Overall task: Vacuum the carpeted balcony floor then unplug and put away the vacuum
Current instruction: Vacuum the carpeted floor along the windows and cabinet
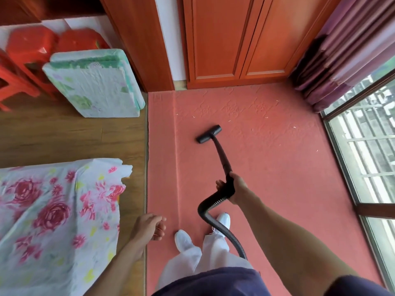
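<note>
Pink carpet (pixel 267 167); right hand (pixel 236 189) round vacuum wand (pixel 222 154)

home, bedroom opening onto enclosed balcony: floral bedsheet (pixel 53 210), wooden wardrobe doors (pixel 235 39), purple curtain (pixel 346 56), pink carpet (pixel 277 167), red plastic stools (pixel 30 52).

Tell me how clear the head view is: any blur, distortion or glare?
Head view: daylight from the window, no hard glare; wide-angle bending at the edges; red stools top left blurred; vacuum head and right hand sharp enough.
</note>
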The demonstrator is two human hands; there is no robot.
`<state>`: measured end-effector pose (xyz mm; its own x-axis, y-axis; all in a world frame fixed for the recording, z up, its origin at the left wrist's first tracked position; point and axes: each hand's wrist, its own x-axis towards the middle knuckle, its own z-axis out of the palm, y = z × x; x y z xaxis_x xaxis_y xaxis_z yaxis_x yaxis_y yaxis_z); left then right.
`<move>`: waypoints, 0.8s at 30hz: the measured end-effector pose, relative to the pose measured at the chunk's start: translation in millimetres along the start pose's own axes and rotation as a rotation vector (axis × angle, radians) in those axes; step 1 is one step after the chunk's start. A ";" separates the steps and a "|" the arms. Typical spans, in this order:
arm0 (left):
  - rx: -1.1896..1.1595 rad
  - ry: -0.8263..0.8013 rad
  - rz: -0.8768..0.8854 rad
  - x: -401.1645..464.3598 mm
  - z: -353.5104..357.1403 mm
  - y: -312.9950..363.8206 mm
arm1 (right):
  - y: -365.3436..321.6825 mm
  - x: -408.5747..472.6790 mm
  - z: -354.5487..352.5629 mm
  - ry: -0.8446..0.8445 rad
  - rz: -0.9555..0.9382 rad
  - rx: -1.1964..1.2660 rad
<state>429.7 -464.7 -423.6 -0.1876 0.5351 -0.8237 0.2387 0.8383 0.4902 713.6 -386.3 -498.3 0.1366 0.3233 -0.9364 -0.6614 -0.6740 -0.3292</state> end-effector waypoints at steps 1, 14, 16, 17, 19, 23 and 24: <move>-0.012 0.007 -0.011 1.2 5.7 1.5 | 4.3 -7.6 -5.3 -0.010 0.019 0.018; -0.023 -0.081 0.066 1.8 67.7 69.6 | 50.5 -79.4 -70.0 0.012 0.163 -0.044; -0.021 -0.072 0.074 1.0 65.7 73.2 | 49.1 -54.2 -56.1 0.010 0.168 0.000; -0.017 -0.068 0.077 0.8 63.5 73.9 | 44.6 -47.0 -47.6 0.009 0.175 0.012; -0.004 -0.064 0.080 1.6 57.5 74.2 | 32.1 -33.2 -30.3 0.013 0.148 0.046; 0.031 -0.088 0.070 8.6 38.3 73.8 | 15.2 -23.6 -12.4 0.120 0.038 -0.003; 0.042 -0.098 0.072 12.5 31.7 74.1 | 16.8 -22.1 -12.8 0.148 0.029 -0.006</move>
<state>475.2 -399.2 -406.7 -0.0748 0.5788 -0.8120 0.2883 0.7921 0.5380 709.0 -413.3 -484.7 0.2252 0.2028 -0.9530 -0.6622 -0.6857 -0.3024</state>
